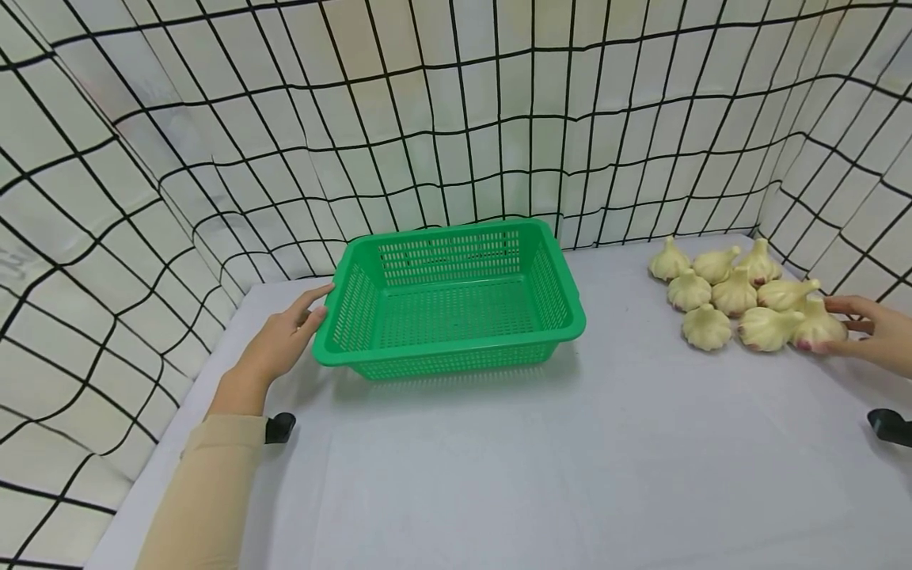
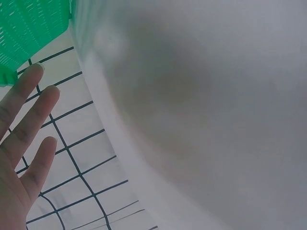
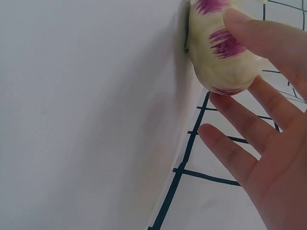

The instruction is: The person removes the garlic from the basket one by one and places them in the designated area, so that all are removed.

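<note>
A green plastic basket with slotted walls stands on the white-covered table. My left hand is at the basket's left rim, fingertips right against it; in the left wrist view its fingers are spread and fairly straight. On the right lies a cluster of several pale garlic bulbs. My right hand grips the cluster's rightmost garlic bulb, which has purple streaks at its base. The thumb lies on one side of that bulb and fingers on the other.
White walls with a black grid net rise behind the table and on both sides. The basket's far side is close to the back wall. A black wrist device sits at the left cuff, and another shows below the right hand.
</note>
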Motion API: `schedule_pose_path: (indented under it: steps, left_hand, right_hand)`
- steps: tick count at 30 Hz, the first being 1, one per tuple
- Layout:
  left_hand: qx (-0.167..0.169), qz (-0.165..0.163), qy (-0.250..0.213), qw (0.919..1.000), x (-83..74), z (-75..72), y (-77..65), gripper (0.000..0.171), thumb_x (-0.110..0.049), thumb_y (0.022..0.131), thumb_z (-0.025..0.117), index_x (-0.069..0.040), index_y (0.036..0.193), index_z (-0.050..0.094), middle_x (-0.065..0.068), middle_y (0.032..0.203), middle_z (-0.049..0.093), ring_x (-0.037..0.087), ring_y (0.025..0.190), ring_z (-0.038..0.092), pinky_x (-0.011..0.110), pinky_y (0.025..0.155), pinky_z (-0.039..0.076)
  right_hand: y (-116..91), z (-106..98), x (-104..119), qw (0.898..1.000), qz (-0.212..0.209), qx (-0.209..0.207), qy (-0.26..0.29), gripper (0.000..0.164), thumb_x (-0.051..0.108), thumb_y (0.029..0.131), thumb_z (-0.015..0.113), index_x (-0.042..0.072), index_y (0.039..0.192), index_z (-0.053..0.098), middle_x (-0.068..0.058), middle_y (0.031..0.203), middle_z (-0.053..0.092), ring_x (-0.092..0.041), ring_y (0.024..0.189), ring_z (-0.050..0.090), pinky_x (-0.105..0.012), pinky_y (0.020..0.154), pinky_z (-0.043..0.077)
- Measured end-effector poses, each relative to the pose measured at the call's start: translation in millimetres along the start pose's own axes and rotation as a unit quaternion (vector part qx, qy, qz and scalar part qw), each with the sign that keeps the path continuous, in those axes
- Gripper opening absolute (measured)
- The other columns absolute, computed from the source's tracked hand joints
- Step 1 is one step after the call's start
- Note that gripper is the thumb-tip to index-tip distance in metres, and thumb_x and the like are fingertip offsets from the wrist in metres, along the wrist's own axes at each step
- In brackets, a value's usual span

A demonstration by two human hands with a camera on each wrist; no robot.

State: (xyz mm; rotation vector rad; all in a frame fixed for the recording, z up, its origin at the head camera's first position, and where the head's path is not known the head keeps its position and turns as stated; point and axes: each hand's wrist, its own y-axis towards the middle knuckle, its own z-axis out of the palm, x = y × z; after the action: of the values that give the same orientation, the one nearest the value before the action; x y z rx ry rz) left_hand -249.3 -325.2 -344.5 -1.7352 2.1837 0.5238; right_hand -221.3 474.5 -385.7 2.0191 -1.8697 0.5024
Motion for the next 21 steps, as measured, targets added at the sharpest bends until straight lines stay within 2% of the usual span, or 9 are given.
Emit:
schedule_pose_path:
  steps: [5,9,11,13,14,16,18,20,21]
  left_hand:
    - [0.002,-0.001,0.001,1.0,-1.1,-1.4,0.8,0.062,-0.053,0.111,0.027,-0.023,0.165,0.024,0.037,0.143,0.049,0.056,0.13,0.048,0.073,0.099,0.039]
    - [0.011,-0.005,0.006,0.9999,-1.2,-3.2,0.4,0.063,-0.055,0.11,0.028,-0.024,0.165,0.022,0.037,0.144,0.048,0.057,0.131,0.047,0.074,0.099,0.038]
    - [0.016,-0.009,0.009,0.9998,-1.3,-4.9,-0.4,0.064,-0.056,0.11,0.028,-0.025,0.166,0.022,0.037,0.143,0.049,0.056,0.13,0.048,0.074,0.098,0.039]
    - [0.019,-0.01,0.013,0.9997,-1.0,-7.1,-1.7,0.064,-0.056,0.11,0.03,-0.025,0.165,0.023,0.036,0.141,0.052,0.056,0.127,0.05,0.073,0.095,0.042]
    - [0.019,-0.01,0.016,0.9996,-1.1,-8.4,-2.3,0.064,-0.056,0.11,0.03,-0.025,0.165,0.024,0.035,0.14,0.053,0.055,0.126,0.052,0.072,0.094,0.043]
    - [0.02,-0.009,0.021,0.9995,-1.3,-11.2,-3.4,0.064,-0.057,0.109,0.031,-0.025,0.165,0.025,0.034,0.138,0.056,0.054,0.123,0.054,0.071,0.091,0.045]
    - [0.015,-0.007,0.024,0.9996,-1.5,-14.0,-4.0,0.064,-0.056,0.109,0.031,-0.024,0.165,0.026,0.034,0.137,0.057,0.054,0.122,0.055,0.07,0.091,0.045]
    - [0.007,-0.008,0.027,0.9996,-1.5,-17.3,-4.6,0.064,-0.056,0.11,0.031,-0.023,0.164,0.027,0.032,0.137,0.057,0.053,0.123,0.054,0.071,0.092,0.044]
    - [0.0,-0.009,0.03,0.9995,-1.5,-19.1,-4.8,0.064,-0.055,0.11,0.031,-0.022,0.164,0.028,0.032,0.138,0.057,0.054,0.123,0.054,0.071,0.092,0.044]
  right_hand:
    - [-6,0,4,1.0,-0.002,-0.006,0.025,0.077,0.004,0.096,0.071,-0.022,0.146,0.019,-0.053,0.142,0.021,-0.073,0.116,0.033,-0.08,0.09,0.034]
    - [-4,1,-5,0.999,-0.004,-0.031,0.041,0.077,0.005,0.1,0.067,-0.019,0.151,0.015,-0.05,0.15,0.013,-0.074,0.12,0.027,-0.082,0.097,0.025]
    - [1,4,-16,0.998,-0.008,-0.05,0.041,0.078,0.013,0.103,0.064,0.003,0.164,0.016,-0.046,0.154,0.011,-0.074,0.123,0.026,-0.082,0.099,0.021]
    - [6,6,-21,0.997,-0.011,-0.067,0.028,0.074,0.027,0.108,0.057,0.019,0.167,0.013,-0.043,0.158,0.01,-0.074,0.126,0.024,-0.083,0.1,0.018]
    - [7,5,-20,0.997,-0.013,-0.07,0.02,0.072,0.031,0.109,0.054,0.021,0.167,0.012,-0.042,0.158,0.009,-0.073,0.127,0.023,-0.083,0.1,0.017]
    - [8,1,-5,0.997,-0.017,-0.081,0.004,0.067,0.034,0.11,0.049,0.021,0.167,0.014,-0.042,0.157,0.013,-0.073,0.128,0.023,-0.083,0.101,0.018]
    - [6,-7,22,0.996,-0.026,-0.082,-0.013,0.063,0.028,0.112,0.046,-0.001,0.161,0.02,-0.044,0.154,0.018,-0.072,0.129,0.024,-0.081,0.102,0.02]
    - [3,-14,53,0.996,-0.027,-0.078,-0.032,0.059,0.024,0.112,0.045,-0.01,0.155,0.024,-0.046,0.151,0.021,-0.072,0.129,0.024,-0.082,0.1,0.021]
    - [3,-16,67,0.996,-0.027,-0.081,-0.041,0.059,0.026,0.112,0.045,-0.01,0.154,0.025,-0.046,0.15,0.023,-0.07,0.125,0.032,-0.081,0.099,0.026]
